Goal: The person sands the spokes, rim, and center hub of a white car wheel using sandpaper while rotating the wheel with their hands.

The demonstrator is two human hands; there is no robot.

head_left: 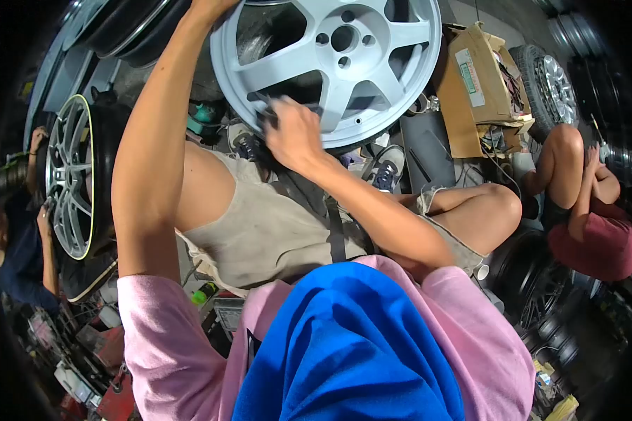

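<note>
Two bare hands belong to the person here, and both are at one light grey alloy wheel, which lies straight ahead of the person, past the lap, with its spoked face turned up to the view. The wheel is round, so it has no long axis; the clearest direction is given by its wide spokes, which spread from the hub with its four bolt holes.

The right hand is the nearer one to the body. It is at the lower left edge of the rim, beside the opening between two spokes, with its fingers bent. A dark item shows at these fingers, but blur is strong, so I cannot tell whether it is grasped. The left hand is farther away, near the upper left of the rim, at the end of the stretched arm; the picture's edge cuts it, and I cannot tell its grasp.

To the right of the wheel there is an open cardboard box, and beyond it a tyred wheel. At far left, a co-worker's hand is at a silver multi-spoke wheel.
</note>
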